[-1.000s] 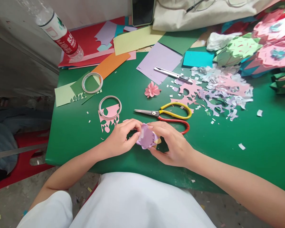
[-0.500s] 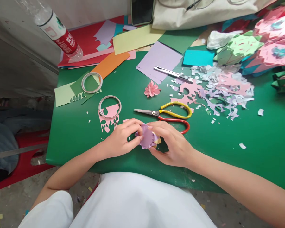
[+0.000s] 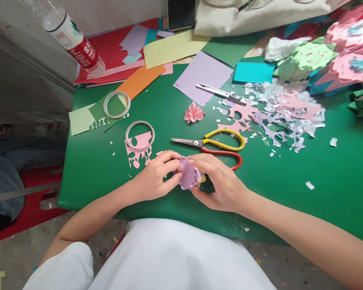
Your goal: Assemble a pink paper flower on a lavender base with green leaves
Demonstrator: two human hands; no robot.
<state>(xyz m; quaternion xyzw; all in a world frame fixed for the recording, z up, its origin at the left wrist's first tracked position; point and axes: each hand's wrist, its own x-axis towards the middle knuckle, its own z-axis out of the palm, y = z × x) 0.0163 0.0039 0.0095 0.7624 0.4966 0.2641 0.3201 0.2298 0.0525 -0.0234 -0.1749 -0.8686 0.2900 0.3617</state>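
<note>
Near the table's front edge, a small purple paper piece (image 3: 188,174) with a cut, scalloped rim is held between both hands. My left hand (image 3: 159,175) pinches its left side with thumb and fingers. On the other side, my right hand (image 3: 218,181) grips its right edge, fingers curled over the top and thumb below. A bit of yellow paper (image 3: 202,179) shows beside the right fingers. Just beyond the hands lie scissors (image 3: 196,143) with one yellow and one red handle, spread apart. A pink paper flower (image 3: 194,112) sits behind them.
Two tape rolls (image 3: 140,135) lie at the left, one over pink cut paper. A utility knife (image 3: 220,93) rests on purple sheets (image 3: 199,74). Paper scraps (image 3: 299,110) and folded paper flowers (image 3: 308,58) are at the right. A bottle (image 3: 75,44) stands back left.
</note>
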